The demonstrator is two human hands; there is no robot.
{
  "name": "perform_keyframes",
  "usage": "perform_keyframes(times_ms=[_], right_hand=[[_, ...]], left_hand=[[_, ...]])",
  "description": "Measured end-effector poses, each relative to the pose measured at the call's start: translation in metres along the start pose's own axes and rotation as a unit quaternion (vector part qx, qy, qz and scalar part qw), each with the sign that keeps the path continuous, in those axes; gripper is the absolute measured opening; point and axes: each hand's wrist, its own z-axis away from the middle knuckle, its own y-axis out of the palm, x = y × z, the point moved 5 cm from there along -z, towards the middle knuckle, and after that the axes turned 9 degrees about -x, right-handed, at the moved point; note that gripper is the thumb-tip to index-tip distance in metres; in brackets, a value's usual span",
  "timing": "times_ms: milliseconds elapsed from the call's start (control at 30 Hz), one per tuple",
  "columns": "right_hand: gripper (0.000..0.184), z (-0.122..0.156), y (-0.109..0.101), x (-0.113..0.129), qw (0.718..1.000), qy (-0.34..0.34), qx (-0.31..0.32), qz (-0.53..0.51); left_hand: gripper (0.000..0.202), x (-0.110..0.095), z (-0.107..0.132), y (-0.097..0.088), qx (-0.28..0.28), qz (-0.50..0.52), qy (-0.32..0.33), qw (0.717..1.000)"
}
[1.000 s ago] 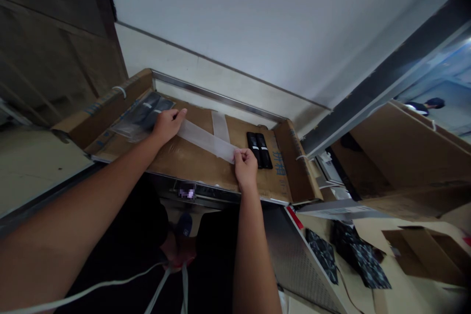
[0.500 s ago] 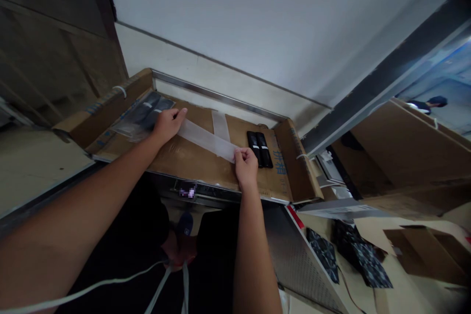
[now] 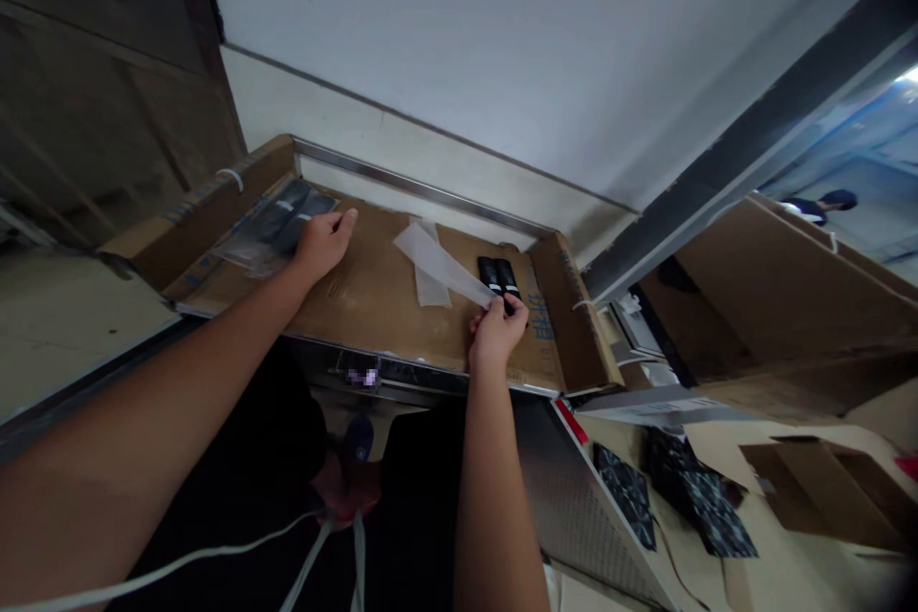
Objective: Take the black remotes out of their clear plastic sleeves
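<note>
Now that my left hand (image 3: 324,244) has let go of the translucent strip (image 3: 437,260), the strip no longer lies flat across the cardboard sheet (image 3: 373,306); earlier it stretched between my hands, and now one end lifts free. At the far left, a clear plastic bag (image 3: 269,234) with something dark inside lies just beside my left hand, which rests open on the cardboard and holds nothing. Moving right, the strip's free end points up and to the left, above a second translucent strip (image 3: 430,289), which stays where it was and crosses beneath it. My right hand (image 3: 498,335) has swung the other end over to two black packets (image 3: 496,275) with white bands, and it pinches that end right at their lower edge. My hands are well apart, and only the right one grips anything. Past it, blue printing (image 3: 543,317) runs along the cardboard beside a raised flap (image 3: 574,311). Further right, beyond the metal-edged counter (image 3: 416,189), dark patterned bags (image 3: 623,507) lie on a lower surface, and a person (image 3: 814,204) shows far off in a brighter room.
</note>
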Motion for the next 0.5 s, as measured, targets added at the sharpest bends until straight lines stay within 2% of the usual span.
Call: perform_keyframes(times_ms=[100,233,367,433,500], right_hand=[[0.03,0.002,-0.006,0.002,0.996,0.044,-0.064,-0.04],[0.026,0.005,-0.008,0.007,0.994,0.056,-0.08,-0.05],[0.032,0.009,-0.012,0.01,0.991,0.052,-0.112,-0.052],[0.037,0.012,-0.012,0.011,0.991,0.049,-0.112,-0.047],[0.04,0.014,-0.009,0.011,0.995,0.047,-0.084,-0.022]], left_hand=[[0.049,0.0,0.0,0.0,0.001,0.003,0.002,1.0],[0.049,-0.002,0.0,-0.001,0.0,0.001,0.001,1.0],[0.048,-0.003,0.001,-0.002,0.001,0.003,0.003,1.0],[0.048,-0.004,0.001,-0.002,0.001,0.002,0.0,1.0],[0.048,-0.004,0.001,-0.002,0.003,0.001,-0.001,1.0]])
